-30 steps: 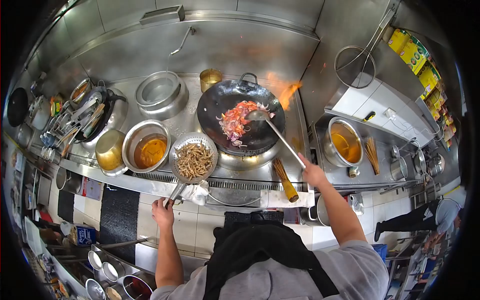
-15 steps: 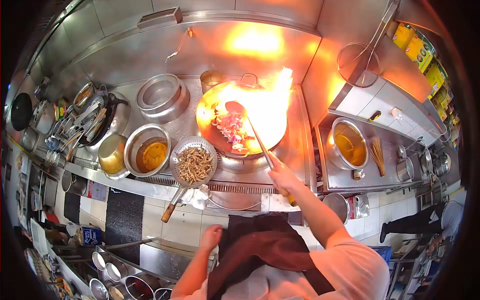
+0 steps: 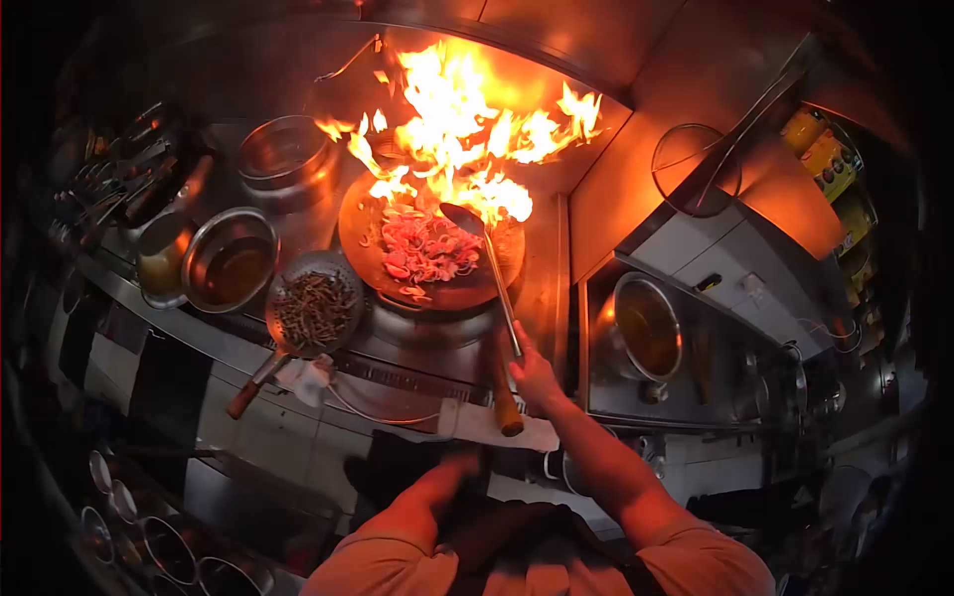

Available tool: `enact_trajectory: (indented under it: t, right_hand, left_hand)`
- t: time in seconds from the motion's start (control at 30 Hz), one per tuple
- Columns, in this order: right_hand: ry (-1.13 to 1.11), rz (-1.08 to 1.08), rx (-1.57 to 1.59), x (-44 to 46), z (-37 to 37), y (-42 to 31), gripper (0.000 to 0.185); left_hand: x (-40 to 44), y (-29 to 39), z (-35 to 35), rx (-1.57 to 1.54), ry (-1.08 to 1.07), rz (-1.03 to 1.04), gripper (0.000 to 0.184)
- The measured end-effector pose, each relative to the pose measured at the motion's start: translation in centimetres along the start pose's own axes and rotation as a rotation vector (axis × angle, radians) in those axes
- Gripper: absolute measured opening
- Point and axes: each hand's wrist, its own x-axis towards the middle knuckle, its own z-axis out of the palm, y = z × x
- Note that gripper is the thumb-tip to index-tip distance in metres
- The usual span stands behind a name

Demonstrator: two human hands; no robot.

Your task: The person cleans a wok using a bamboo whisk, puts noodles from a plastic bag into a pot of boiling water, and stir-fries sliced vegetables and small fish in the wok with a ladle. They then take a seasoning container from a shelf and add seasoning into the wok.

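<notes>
My right hand (image 3: pixel 535 377) is closed around the long handle of a ladle (image 3: pixel 499 288). The handle's wooden end (image 3: pixel 509 415) sticks out below my grip. The ladle's bowl is over the right side of a wok (image 3: pixel 467 295), beside a heap of pinkish sliced food (image 3: pixel 422 246). Tall flames (image 3: pixel 452 119) rise from the wok's back and hide its far rim. My left hand (image 3: pixel 463 465) hangs low in front of the dark apron, away from the stove; motion and shadow blur its fingers.
Left of the wok, a wooden-handled strainer (image 3: pixel 270 379) holds thin brown pieces. Beyond it stand a pot of liquid (image 3: pixel 189 260) and a stacked metal pot (image 3: pixel 283 194). Another pot (image 3: pixel 621 343) is on the right counter. A wire skimmer (image 3: pixel 656 174) hangs on the right wall.
The bright glare has become distinct flames spreading across the wok's back, and the picture is darker. The whole view has shifted. My left hand has moved in front of the apron.
</notes>
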Motion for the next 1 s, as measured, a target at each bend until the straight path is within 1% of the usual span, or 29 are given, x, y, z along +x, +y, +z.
enact_trajectory:
  t: [0.03,0.1,0.13,0.2,0.23,0.3,0.37,0.4,0.43,0.47,0.53,0.63,0.7,0.73,0.77,0.8,0.87,0.9,0.93,1.0]
  right_hand:
    - [-0.035,0.07,0.056,-1.1,-0.7,0.2,0.085]
    - [-0.008,0.016,0.053,-3.5,-2.4,2.8,0.084]
    - [0.0,-0.005,0.047,-4.5,-3.5,3.9,0.084]
    - [-0.099,0.079,0.157,-6.7,-6.3,5.3,0.083]
    - [-0.111,0.072,0.152,-7.4,-7.4,5.8,0.083]
    - [-0.122,0.108,0.128,-8.6,-9.3,6.3,0.081]
    - [-0.101,0.047,0.11,-9.2,-10.2,6.8,0.082]
    - [-0.112,0.072,0.194,-9.3,-10.2,7.8,0.082]
    - [-0.135,0.131,0.249,-9.3,-10.4,7.3,0.083]
    - [-0.154,0.193,0.304,-9.3,-10.7,6.7,0.083]
    - [-0.155,0.188,0.315,-8.9,-10.0,6.6,0.083]
    - [-0.167,0.217,0.325,-8.7,-9.3,7.0,0.084]
    - [-0.162,0.084,0.324,-8.4,-8.5,8.4,0.085]
    - [-0.201,0.194,0.335,-8.8,-9.3,6.8,0.084]
    - [-0.199,0.198,0.336,-8.9,-9.5,7.2,0.084]
    - [-0.188,0.111,0.199,-9.0,-9.8,7.8,0.084]
    - [-0.225,0.132,0.068,-9.4,-11.2,6.9,0.082]
    - [-0.22,0.134,0.071,-9.6,-11.8,7.0,0.082]
    - [-0.235,0.101,-0.038,-9.8,-12.4,7.4,0.081]
    - [-0.244,0.071,-0.147,-10.3,-13.4,7.8,0.08]
  left_hand:
    - [0.7,0.3,0.6,0.041,-0.044,-0.058,0.089]
    - [1.0,1.1,2.2,-0.026,0.1,-0.088,0.086]
    - [1.5,1.4,2.7,-0.036,0.105,-0.081,0.086]
    - [1.7,1.7,4.3,0.066,0.222,-0.165,0.082]
    - [1.9,1.6,4.8,0.054,0.226,-0.172,0.082]
    - [2.6,1.5,5.3,0.071,0.262,-0.231,0.074]
    - [2.1,2.4,4.3,0.035,0.274,-0.244,0.072]
    - [2.2,2.5,4.2,0.042,0.234,-0.257,0.075]
    - [2.0,2.6,3.9,0.05,0.191,-0.27,0.077]
    - [1.8,2.8,3.7,0.042,0.201,-0.281,0.077]
    - [1.8,3.1,3.5,0.068,0.14,-0.304,0.074]
    - [2.5,3.0,3.8,0.062,0.131,-0.321,0.072]
    - [2.8,3.3,3.9,0.067,0.121,-0.348,0.071]
    - [3.0,3.4,4.0,0.081,0.111,-0.371,0.069]
    - [2.9,3.4,4.1,0.083,0.108,-0.369,0.069]
    - [2.8,3.3,4.1,0.082,0.126,-0.361,0.067]
    - [3.0,3.1,4.3,0.087,0.142,-0.351,0.065]
    - [3.1,3.1,4.3,0.083,0.135,-0.352,0.064]
    - [3.1,3.1,4.2,0.079,0.13,-0.353,0.063]
    - [3.1,3.1,4.0,0.075,0.115,-0.355,0.063]
